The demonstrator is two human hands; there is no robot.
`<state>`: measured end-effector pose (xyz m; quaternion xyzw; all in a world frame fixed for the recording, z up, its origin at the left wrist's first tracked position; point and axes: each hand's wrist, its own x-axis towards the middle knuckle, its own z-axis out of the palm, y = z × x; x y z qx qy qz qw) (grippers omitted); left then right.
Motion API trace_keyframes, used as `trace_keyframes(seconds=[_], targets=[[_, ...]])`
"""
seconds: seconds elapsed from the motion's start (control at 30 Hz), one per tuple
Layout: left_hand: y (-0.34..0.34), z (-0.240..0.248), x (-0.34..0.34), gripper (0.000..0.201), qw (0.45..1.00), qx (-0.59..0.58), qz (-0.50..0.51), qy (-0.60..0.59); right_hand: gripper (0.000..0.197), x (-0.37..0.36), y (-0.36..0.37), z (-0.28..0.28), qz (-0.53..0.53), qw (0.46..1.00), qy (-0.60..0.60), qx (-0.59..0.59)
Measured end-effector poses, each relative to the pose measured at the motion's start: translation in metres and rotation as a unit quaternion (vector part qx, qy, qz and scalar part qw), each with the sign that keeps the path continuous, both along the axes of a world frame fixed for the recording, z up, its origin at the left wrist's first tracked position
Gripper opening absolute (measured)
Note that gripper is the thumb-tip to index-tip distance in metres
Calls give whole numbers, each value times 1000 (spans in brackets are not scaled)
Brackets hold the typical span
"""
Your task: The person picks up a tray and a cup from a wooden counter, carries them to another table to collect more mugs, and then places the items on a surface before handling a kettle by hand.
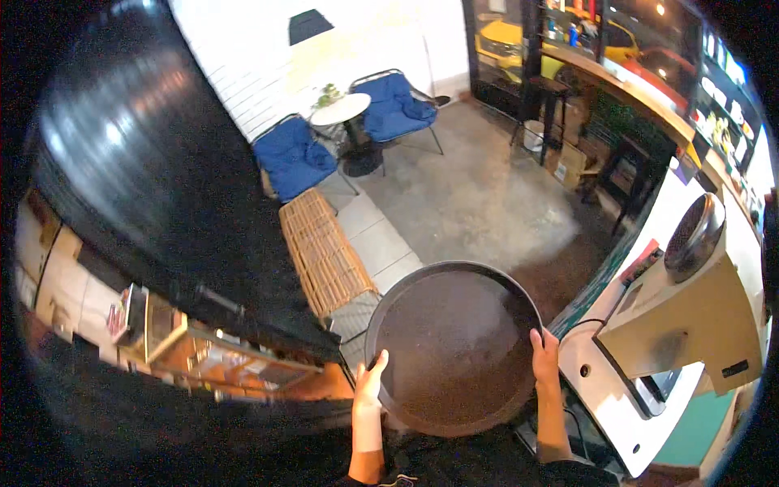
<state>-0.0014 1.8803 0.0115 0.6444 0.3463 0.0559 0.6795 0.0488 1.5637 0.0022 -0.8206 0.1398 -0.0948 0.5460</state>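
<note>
A large round dark brown serving tray (454, 349) is held out in front of me at waist height. My left hand (371, 380) grips its left rim, thumb over the edge. On the opposite rim my right hand (545, 357) is closed the same way, with the thumb on top and the other fingers hidden beneath. The tray's inner surface carries no objects, only a dull sheen of reflected light.
A white counter (625, 414) with a tan point-of-sale terminal (690, 325) stands close on my right. Ahead on the left are a wicker bench (324, 252), two blue chairs (398, 114) and a round white table (341, 109). Black curved panelling (146, 146) rises at left.
</note>
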Motion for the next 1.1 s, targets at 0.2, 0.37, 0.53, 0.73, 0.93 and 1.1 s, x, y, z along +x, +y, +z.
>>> trace_keyframes(seconds=[0.2,0.37,0.53,0.73,0.93,1.1], targets=[[3,-9,148,58,995,-58,-68,51,32,103,-17,-21,-16,993,-11,118],[-4,-37,283,46,910,-392,-79,-105,27,214,-33,-54,-78,980,-43,176],[-34,-43,419,48,876,-466,-84,-94,28,331,-62,-43,-97,975,-87,182],[-80,-60,577,51,882,-412,-196,-122,29,440,-92,19,-160,967,-63,188],[-172,-53,726,46,817,-502,-284,-32,29,549,-167,4,-218,959,-111,141],[-246,-61,853,45,840,-418,-346,-20,27,633,-236,-9,-253,952,-118,129]])
